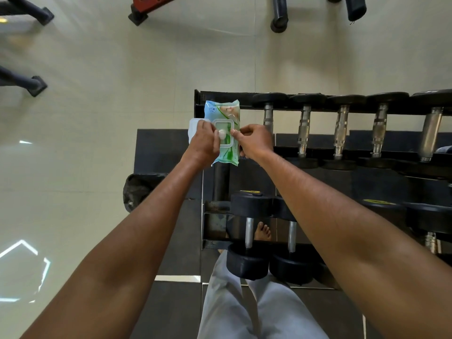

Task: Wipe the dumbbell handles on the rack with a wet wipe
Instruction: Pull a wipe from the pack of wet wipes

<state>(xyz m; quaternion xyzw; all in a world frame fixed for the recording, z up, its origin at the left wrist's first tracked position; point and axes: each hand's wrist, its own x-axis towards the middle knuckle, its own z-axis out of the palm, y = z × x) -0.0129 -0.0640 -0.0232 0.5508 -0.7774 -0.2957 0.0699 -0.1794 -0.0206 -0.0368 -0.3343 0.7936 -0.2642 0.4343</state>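
A green and blue wet wipe pack (223, 111) is held up in front of me, over the left end of the black dumbbell rack (199, 97). Its plastic lid (193, 126) is flipped open to the left. My left hand (204, 143) pinches a white wipe (222, 134) sticking out of the pack's opening. My right hand (254, 140) grips the pack's right edge. Several dumbbells lie across the rack's upper tier, their metal handles (304, 128) bare. Two dumbbells with metal handles (249, 232) sit on the lower tier.
Dark rubber mats (161, 152) lie under the rack on a pale tiled floor (97, 118). A black bag (139, 189) sits left of the rack. Legs of gym machines (34, 85) stand at the far left and top. My bare foot (263, 232) shows beneath the rack.
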